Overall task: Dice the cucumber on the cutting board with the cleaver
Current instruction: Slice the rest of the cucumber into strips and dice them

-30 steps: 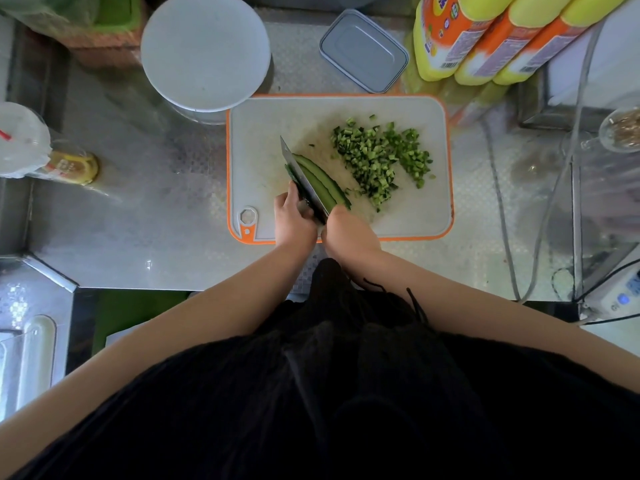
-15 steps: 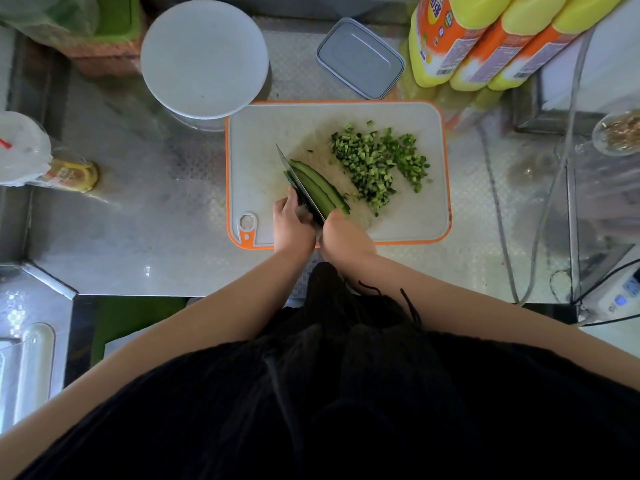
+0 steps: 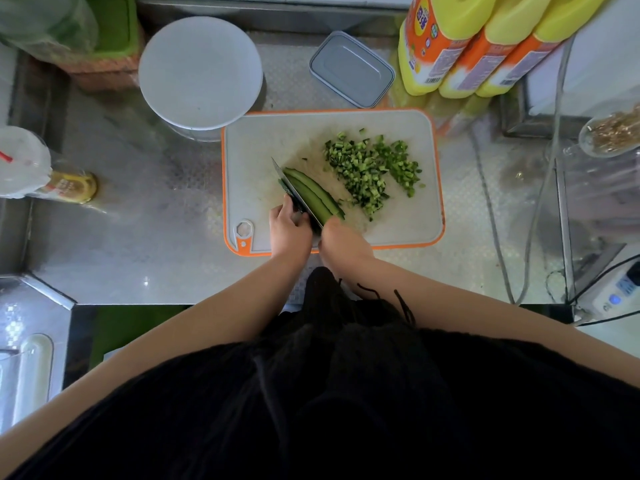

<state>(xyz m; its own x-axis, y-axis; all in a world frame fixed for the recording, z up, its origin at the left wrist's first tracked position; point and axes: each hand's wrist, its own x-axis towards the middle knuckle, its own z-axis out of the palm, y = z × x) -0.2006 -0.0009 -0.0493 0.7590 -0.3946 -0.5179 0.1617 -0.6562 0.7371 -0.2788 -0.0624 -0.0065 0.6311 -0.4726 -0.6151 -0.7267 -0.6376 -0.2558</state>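
A: Can any writing be read here?

B: Hardly. Three yellow bottles (image 3: 446, 46) carry orange labels with print and barcodes, all too small and blurred to read.

A: Anything else?

B: A jar (image 3: 71, 185) has a yellow label, also blurred. A white device (image 3: 614, 296) shows a small display; its digits are unreadable.

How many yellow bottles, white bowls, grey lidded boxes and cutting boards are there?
Yellow bottles: 3
White bowl: 1
Grey lidded box: 1
Cutting board: 1
Total: 6
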